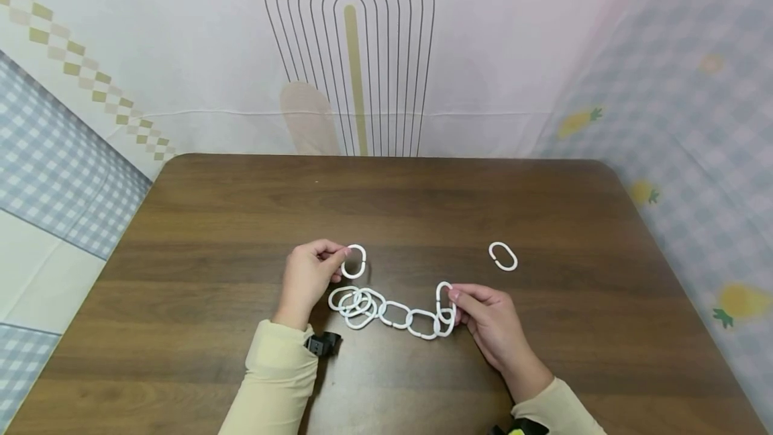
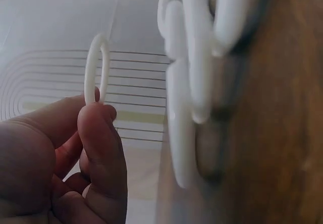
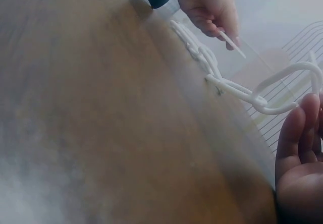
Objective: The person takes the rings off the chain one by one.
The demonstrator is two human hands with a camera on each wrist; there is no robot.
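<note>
My left hand pinches a single white plastic oval link between thumb and fingertips, a little beyond the bunched end of a chain. In the left wrist view that link stands upright above the thumb. My right hand pinches the end link of the white chain and holds it raised. From there the joined links run left to a heap of several overlapping ones below my left hand. In the right wrist view the chain stretches away from my right fingers toward the other hand.
One loose white link lies on the brown wooden table, beyond my right hand. A patterned cloth hangs behind the table's far edge, with checked cloth on both sides. A small black device is strapped to my left wrist.
</note>
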